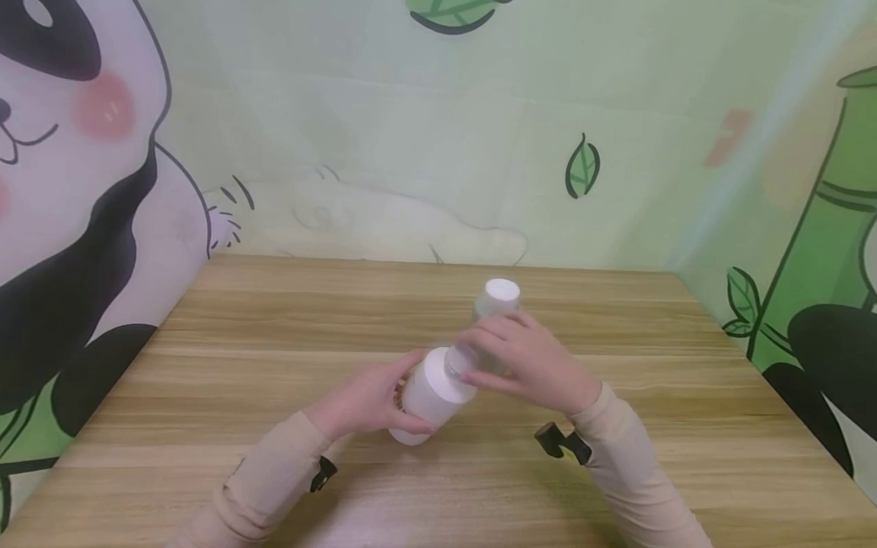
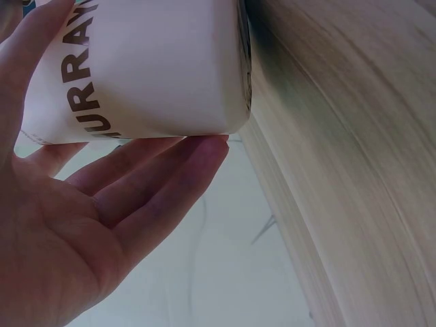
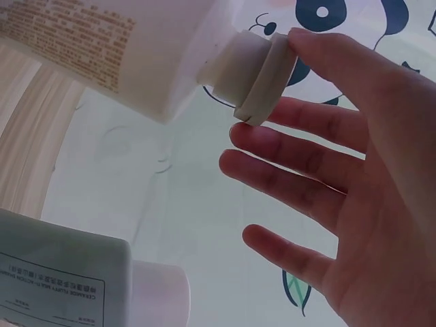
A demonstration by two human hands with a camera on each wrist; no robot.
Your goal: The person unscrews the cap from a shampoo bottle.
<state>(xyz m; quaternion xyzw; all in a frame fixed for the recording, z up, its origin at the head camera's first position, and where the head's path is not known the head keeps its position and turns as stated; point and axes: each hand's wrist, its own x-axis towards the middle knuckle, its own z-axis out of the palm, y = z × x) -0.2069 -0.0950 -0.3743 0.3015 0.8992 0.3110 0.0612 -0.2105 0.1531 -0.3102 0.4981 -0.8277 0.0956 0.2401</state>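
A white bottle [image 1: 438,401] leans to the right over the wooden table, its neck pointing up and away. My left hand [image 1: 366,397] grips its body, thumb on the near side and fingers on the far side. Large dark lettering on the bottle [image 2: 157,68] shows in the left wrist view. At the bottle's neck my right hand [image 1: 534,361] pinches the pale round cap [image 3: 262,82] between thumb and fingertips. The cap sits slightly askew at the neck, and the little finger stays apart from it.
Just behind my right hand stands a second, pale green bottle [image 3: 61,272] with a white cap [image 1: 502,291], partly hidden in the head view. The wooden table [image 1: 274,320] ends at a backdrop [image 1: 384,137] printed with pandas and leaves.
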